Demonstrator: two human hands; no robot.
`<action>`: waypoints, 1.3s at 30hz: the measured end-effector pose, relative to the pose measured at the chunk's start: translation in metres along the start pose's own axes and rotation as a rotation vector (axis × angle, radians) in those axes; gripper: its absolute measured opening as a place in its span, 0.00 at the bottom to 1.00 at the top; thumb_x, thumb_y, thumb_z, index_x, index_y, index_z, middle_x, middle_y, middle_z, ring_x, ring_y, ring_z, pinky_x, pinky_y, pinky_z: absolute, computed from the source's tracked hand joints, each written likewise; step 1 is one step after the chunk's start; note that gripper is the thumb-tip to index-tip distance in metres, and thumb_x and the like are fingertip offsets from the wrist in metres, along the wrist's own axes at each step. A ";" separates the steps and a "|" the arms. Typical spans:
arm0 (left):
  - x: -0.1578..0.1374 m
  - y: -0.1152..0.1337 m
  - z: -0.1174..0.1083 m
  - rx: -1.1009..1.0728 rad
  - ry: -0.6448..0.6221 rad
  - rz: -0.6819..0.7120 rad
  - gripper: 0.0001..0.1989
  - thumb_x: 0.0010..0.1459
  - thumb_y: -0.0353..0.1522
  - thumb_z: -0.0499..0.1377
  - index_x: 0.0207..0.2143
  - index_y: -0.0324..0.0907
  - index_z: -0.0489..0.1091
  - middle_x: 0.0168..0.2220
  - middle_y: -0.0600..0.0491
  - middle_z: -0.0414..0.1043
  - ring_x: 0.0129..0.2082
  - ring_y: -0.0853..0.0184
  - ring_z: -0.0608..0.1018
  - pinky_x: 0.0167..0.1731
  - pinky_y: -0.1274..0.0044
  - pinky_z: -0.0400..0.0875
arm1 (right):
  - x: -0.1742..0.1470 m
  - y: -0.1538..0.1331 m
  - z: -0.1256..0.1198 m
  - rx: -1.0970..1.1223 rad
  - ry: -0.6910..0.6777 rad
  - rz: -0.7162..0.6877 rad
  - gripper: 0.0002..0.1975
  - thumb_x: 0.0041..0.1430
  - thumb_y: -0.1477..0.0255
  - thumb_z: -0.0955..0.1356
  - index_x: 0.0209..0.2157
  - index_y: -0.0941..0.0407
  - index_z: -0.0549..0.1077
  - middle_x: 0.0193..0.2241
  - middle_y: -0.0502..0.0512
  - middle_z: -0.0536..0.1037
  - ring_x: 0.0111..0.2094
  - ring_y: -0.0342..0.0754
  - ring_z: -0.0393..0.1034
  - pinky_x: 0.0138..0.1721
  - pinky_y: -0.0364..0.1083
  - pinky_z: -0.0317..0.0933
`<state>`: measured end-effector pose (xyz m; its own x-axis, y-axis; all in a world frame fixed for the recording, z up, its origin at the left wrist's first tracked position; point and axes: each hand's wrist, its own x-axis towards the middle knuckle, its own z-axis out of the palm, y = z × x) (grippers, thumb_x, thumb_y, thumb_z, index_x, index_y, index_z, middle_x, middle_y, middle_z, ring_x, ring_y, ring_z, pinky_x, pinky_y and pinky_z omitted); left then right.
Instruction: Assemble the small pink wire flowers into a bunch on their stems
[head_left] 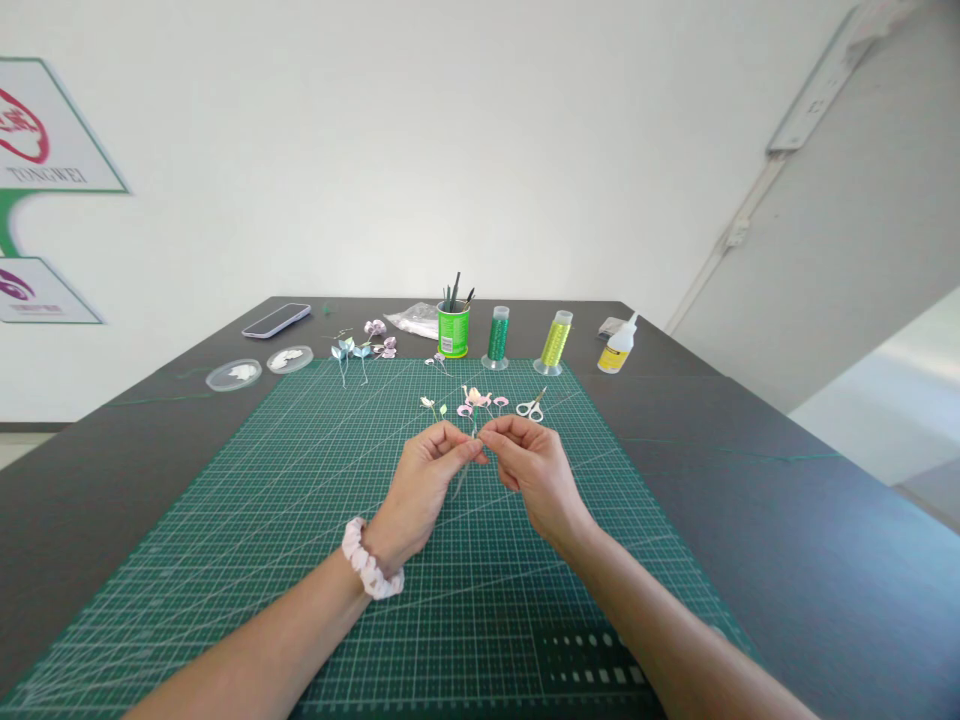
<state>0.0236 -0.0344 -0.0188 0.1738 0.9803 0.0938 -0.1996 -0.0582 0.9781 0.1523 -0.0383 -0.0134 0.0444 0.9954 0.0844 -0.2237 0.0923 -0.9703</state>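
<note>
My left hand [424,480], with a pale scrunchie [367,562] at its wrist, pinches the stems of a small artificial flower spray [474,398]. The spray has pink and cream petals, which show just beyond my fingertips. Thin stem ends hang below the left fingers. Thumb and forefinger of my right hand [536,475] are pressed together on the same stems, touching the left fingertips. Whether a thread is also between them is too small to tell. White-handled scissors [531,410] lie just beyond the right hand.
A green cutting mat [300,520] covers the dark table. Behind it stand a green tool tin [453,332], a green thread spool [497,338], a yellow-green spool [555,342] and a glue bottle [617,348]. Blue flowers [352,350], shallow dishes [234,375] and a phone [277,321] lie left.
</note>
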 end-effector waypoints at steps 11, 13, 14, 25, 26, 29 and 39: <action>-0.001 0.004 0.001 0.125 0.017 0.028 0.08 0.50 0.33 0.63 0.22 0.42 0.70 0.24 0.55 0.74 0.30 0.67 0.72 0.37 0.73 0.65 | 0.000 0.002 0.000 0.038 0.002 -0.031 0.10 0.47 0.66 0.73 0.23 0.57 0.73 0.15 0.45 0.68 0.13 0.35 0.47 0.13 0.39 0.39; 0.000 0.003 0.000 0.171 0.031 0.042 0.08 0.51 0.33 0.63 0.21 0.42 0.70 0.24 0.55 0.73 0.30 0.67 0.72 0.38 0.72 0.64 | 0.000 0.002 0.000 0.037 0.005 -0.039 0.10 0.47 0.66 0.73 0.22 0.57 0.73 0.15 0.45 0.68 0.13 0.35 0.47 0.13 0.40 0.39; 0.000 0.003 -0.001 0.188 0.033 0.048 0.08 0.51 0.33 0.63 0.21 0.42 0.70 0.24 0.55 0.73 0.30 0.66 0.72 0.39 0.72 0.64 | 0.000 0.002 0.000 0.035 0.011 -0.042 0.10 0.46 0.66 0.73 0.22 0.57 0.73 0.15 0.45 0.67 0.13 0.35 0.47 0.14 0.40 0.40; -0.001 0.005 0.000 0.191 0.024 0.022 0.08 0.51 0.34 0.62 0.22 0.42 0.70 0.24 0.55 0.74 0.29 0.66 0.72 0.36 0.73 0.64 | 0.000 0.002 -0.001 0.008 0.038 -0.052 0.11 0.47 0.64 0.73 0.23 0.57 0.73 0.15 0.44 0.65 0.14 0.35 0.46 0.14 0.40 0.40; -0.001 0.005 0.000 0.207 0.026 0.032 0.08 0.51 0.34 0.62 0.21 0.42 0.70 0.24 0.55 0.74 0.29 0.66 0.72 0.36 0.73 0.63 | 0.000 0.002 0.000 0.005 0.035 -0.054 0.11 0.47 0.64 0.73 0.23 0.57 0.73 0.15 0.44 0.65 0.14 0.35 0.46 0.14 0.40 0.40; 0.000 0.004 -0.002 0.284 0.034 0.072 0.09 0.52 0.33 0.62 0.21 0.43 0.69 0.22 0.56 0.72 0.27 0.67 0.71 0.35 0.73 0.63 | -0.001 0.001 0.001 -0.012 0.035 -0.061 0.11 0.46 0.64 0.73 0.22 0.56 0.72 0.15 0.44 0.65 0.14 0.36 0.47 0.14 0.40 0.39; -0.001 0.008 -0.003 0.426 0.056 0.134 0.10 0.53 0.32 0.61 0.20 0.43 0.68 0.22 0.57 0.71 0.25 0.68 0.70 0.30 0.74 0.62 | -0.001 0.000 0.001 -0.028 0.047 -0.063 0.11 0.47 0.64 0.72 0.23 0.56 0.73 0.15 0.44 0.65 0.14 0.36 0.47 0.14 0.41 0.40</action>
<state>0.0193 -0.0350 -0.0116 0.1183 0.9668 0.2264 0.2005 -0.2466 0.9482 0.1511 -0.0393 -0.0131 0.1035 0.9853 0.1357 -0.1920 0.1536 -0.9693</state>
